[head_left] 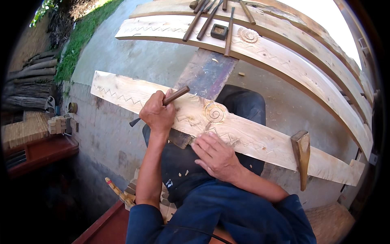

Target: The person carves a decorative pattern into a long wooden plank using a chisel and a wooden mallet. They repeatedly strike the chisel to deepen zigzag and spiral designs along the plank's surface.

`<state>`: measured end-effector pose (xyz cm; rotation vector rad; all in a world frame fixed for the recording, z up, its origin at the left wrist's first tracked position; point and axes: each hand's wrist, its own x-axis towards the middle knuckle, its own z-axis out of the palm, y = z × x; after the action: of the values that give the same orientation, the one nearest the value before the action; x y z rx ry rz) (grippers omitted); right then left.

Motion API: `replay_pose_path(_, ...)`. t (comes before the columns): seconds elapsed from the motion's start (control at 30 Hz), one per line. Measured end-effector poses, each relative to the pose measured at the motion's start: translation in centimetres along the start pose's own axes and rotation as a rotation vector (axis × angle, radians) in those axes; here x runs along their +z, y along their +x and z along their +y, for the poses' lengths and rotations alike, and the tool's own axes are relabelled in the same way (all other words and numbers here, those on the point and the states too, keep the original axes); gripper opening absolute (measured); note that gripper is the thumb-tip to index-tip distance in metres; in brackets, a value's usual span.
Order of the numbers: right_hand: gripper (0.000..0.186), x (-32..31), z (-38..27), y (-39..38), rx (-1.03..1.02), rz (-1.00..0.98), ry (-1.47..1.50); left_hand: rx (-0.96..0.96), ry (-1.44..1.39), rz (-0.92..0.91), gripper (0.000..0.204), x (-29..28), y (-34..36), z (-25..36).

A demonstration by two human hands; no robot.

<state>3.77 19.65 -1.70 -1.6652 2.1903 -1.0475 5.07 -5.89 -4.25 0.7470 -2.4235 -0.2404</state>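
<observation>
Carved board point(266, 138) lies across the person's thighs point(248, 101). Right hand point(217, 156), fingers loosely extended, touches its near edge; left fist point(157, 114) clamps a chisel point(176, 95). Mallet point(301, 148) overhangs board's right part; tilting the board could drop it.

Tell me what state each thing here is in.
Left hand: closed, gripping.
Slim brown-handled carving tool: held, tilted.
Right hand: open, palm down.
Pale wooden near board: carved with a spiral.
Brown tapered wooden block: lying across that board.
Pale wooden far board: carved with a rosette.
Brown-handled slender tools: lying unheld.
Black square-framed object: lying unheld.
</observation>
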Motion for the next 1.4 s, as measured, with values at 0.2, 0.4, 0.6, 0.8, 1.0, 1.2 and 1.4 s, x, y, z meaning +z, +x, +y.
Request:
replay_pose_path(0.2,0.025,0.1,0.4,-2.6,-0.113,0.113,0.084,-0.044,-0.043,0.054,0.038,-0.1,-0.9,-0.5)
replay_pose_path(0.4,0.045,-1.9,1.1,0.8,0.091,0.1,-0.093,-0.043,-0.072,0.097,0.04,-0.1,-0.8,-0.6)
replay_pose_path(0.6,0.023,-2.7,-1.3,-3.8,-0.084,0.15,0.122,-0.051,-0.069,0.106,0.04,0.0,-0.6,-0.4)
replay_pose_path(0.8,0.039,-11.1,1.7,-12.4,0.413,0.573,-0.527,-0.073,-0.295,0.191,0.045,-3.1,0.2,1.2)
replay_pose_path(1.0,0.069,-13.0,3.0,-17.0,0.976,0.549,-0.577,-0.282,-1.477,0.11,0.055,-9.3,2.1,7.1)
replay_pose_path(1.2,0.084,-11.9,3.6,-18.0,0.964,0.402,-0.704,-0.541,-1.835,0.01,0.056,-7.7,1.4,7.4)
replay_pose_path(1.4,0.082,-12.2,3.7,-18.4,0.957,0.385,-0.712,-0.538,-1.815,0.015,0.057,-6.0,1.3,7.5)
